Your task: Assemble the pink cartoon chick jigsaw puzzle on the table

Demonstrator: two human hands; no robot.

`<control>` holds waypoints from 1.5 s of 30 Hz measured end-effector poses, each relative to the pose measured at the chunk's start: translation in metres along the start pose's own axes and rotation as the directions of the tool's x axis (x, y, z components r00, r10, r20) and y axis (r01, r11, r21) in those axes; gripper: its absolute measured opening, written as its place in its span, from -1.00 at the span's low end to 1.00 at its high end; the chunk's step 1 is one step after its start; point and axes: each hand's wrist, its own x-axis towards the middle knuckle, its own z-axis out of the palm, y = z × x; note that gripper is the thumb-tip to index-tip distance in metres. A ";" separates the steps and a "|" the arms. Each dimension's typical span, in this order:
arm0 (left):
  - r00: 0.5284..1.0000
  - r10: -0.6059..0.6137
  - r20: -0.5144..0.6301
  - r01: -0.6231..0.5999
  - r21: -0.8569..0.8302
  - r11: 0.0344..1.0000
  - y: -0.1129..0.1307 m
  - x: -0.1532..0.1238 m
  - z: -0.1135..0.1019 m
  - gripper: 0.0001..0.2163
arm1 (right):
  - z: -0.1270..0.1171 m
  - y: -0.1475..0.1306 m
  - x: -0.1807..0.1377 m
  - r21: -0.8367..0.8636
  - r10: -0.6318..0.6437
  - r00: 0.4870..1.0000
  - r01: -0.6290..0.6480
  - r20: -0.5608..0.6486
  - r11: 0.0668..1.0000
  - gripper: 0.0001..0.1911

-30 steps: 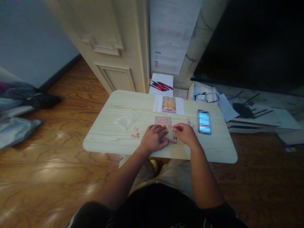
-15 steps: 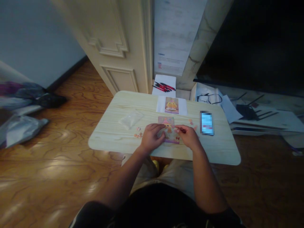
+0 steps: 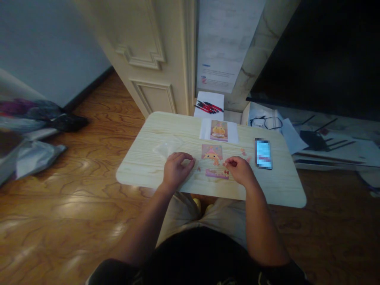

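A small picture puzzle (image 3: 214,161) of a yellow cartoon figure lies partly put together on the pale wooden table (image 3: 142,166). My left hand (image 3: 175,170) rests on the table to its left, fingers curled in a pinch over loose pieces; what it holds is too small to make out. My right hand (image 3: 240,170) sits at the puzzle's right edge, fingers pinched near a small piece (image 3: 227,172). A reference picture (image 3: 219,130) of the same figure lies on white paper farther back.
A phone (image 3: 263,153) with a lit screen lies right of the puzzle. A clear plastic bag (image 3: 168,146) is at the left. Red and black pens (image 3: 209,107) on paper, glasses (image 3: 265,122) and papers lie beyond the table. Bags (image 3: 32,130) lie on the floor.
My left hand has moved off the puzzle to the left, onto the spot where loose pieces lay. More of the puzzle shows now. My right hand stays at its right edge.
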 end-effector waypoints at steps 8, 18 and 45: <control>0.956 0.195 0.218 -0.182 -0.079 0.980 0.048 -0.015 0.043 -0.90 | -0.008 0.003 -0.007 -0.237 -0.092 0.987 0.058 -0.133 0.970 -0.88; 0.978 0.106 0.182 -0.115 0.039 0.993 0.024 -0.007 0.020 -0.72 | -0.012 -0.004 -0.022 -0.135 -0.278 0.956 0.265 -0.090 0.955 -0.85; 0.927 0.238 0.292 -0.231 -0.056 0.971 0.020 -0.028 0.009 -0.80 | 0.009 -0.026 -0.012 0.113 -0.110 0.993 0.113 -0.033 0.987 -0.85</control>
